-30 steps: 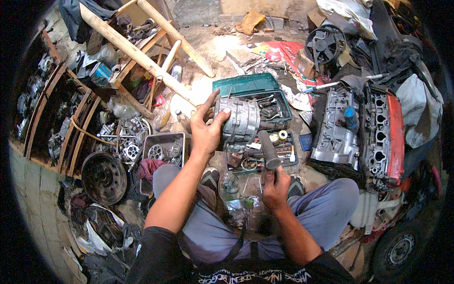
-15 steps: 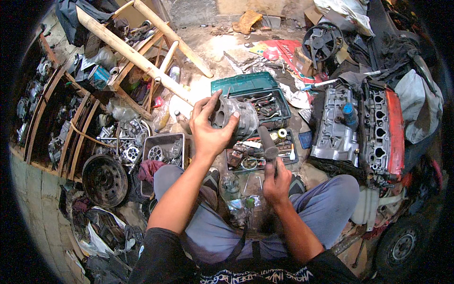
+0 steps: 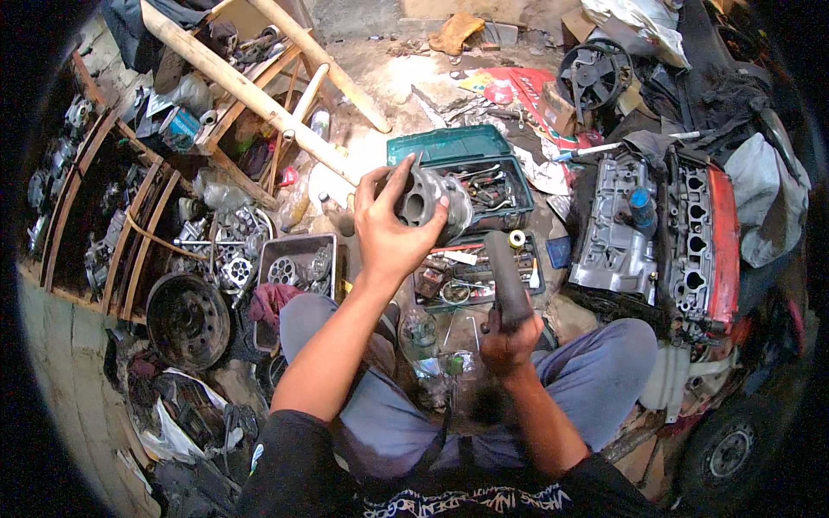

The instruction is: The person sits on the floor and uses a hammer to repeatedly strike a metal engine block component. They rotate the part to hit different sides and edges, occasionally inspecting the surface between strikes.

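My left hand (image 3: 393,229) grips a round grey metal compressor body (image 3: 447,197), with fingers over its far side and thumb on its right. Dark round bores show in the end toward the palm. It is held up in front of the green toolbox (image 3: 449,145), whose lid is raised and whose tray holds several wrenches and sockets. Lower and to the right, my right hand (image 3: 511,345) is closed round a hammer (image 3: 508,276). Its dark head points away from me, apart from the compressor body; the handle is mostly hidden by the hand.
A parts tray (image 3: 540,302) with small tools lies between my feet and the toolbox. At right stands an engine cylinder head (image 3: 704,242). To the left are a grey bin (image 3: 298,242) of metal parts, a wheel rim (image 3: 188,324) and a wooden frame (image 3: 233,82).
The hammer has swung so its head looks longer and larger, nearer to me. The compressor body has shifted slightly right and turned, showing its bores more fully.
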`<control>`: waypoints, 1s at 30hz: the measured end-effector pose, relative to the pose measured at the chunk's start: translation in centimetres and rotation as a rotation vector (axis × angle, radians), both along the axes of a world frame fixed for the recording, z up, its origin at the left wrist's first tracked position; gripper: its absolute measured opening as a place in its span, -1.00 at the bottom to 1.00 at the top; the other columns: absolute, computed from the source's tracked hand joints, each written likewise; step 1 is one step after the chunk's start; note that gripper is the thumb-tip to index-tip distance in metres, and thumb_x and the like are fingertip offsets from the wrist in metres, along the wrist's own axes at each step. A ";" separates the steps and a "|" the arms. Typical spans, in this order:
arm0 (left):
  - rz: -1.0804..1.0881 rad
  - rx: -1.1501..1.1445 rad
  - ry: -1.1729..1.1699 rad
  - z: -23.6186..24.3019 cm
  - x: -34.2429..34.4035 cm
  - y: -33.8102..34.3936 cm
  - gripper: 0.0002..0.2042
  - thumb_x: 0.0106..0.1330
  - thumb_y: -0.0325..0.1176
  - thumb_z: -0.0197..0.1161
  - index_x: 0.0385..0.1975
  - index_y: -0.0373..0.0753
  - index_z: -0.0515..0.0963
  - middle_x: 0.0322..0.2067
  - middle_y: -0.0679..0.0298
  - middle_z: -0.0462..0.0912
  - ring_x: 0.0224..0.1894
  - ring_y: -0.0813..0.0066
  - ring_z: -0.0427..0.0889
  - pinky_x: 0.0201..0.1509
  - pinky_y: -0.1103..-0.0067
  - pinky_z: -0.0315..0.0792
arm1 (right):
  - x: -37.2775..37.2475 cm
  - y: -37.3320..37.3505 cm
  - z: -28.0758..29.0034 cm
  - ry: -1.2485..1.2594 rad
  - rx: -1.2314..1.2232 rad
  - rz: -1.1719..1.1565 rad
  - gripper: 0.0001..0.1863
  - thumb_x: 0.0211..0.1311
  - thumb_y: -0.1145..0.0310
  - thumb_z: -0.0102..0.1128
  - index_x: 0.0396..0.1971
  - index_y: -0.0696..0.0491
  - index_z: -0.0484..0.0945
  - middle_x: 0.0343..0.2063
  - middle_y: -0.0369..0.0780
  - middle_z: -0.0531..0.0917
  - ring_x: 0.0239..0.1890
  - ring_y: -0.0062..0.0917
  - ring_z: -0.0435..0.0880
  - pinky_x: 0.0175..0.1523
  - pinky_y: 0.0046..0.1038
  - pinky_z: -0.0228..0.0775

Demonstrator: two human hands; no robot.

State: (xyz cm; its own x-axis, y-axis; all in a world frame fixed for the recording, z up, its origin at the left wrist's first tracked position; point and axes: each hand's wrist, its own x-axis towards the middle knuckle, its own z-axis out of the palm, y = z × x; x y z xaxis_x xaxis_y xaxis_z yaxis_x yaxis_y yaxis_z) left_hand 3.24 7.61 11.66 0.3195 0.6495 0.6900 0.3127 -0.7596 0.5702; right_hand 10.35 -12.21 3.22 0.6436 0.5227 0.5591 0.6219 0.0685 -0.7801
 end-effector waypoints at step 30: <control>0.038 -0.260 -0.143 -2.1 -0.8 2.7 -0.34 -0.02 -0.30 0.57 0.20 -0.24 0.59 -0.08 0.02 0.62 0.03 0.20 0.62 0.22 0.36 0.46 | 2.2 2.6 -4.2 0.394 -0.510 -0.187 -0.46 0.47 0.06 0.06 0.09 0.30 0.53 -0.16 0.19 0.67 -0.06 0.11 0.60 0.11 0.00 0.34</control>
State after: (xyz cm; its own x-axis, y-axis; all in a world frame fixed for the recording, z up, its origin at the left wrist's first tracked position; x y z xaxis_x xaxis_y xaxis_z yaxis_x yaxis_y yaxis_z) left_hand 2.44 10.33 9.55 0.2033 0.8200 0.5350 0.2402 -0.5715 0.7847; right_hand 12.53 -9.65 -0.93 0.8543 0.5193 -0.0232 0.2501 -0.4498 -0.8574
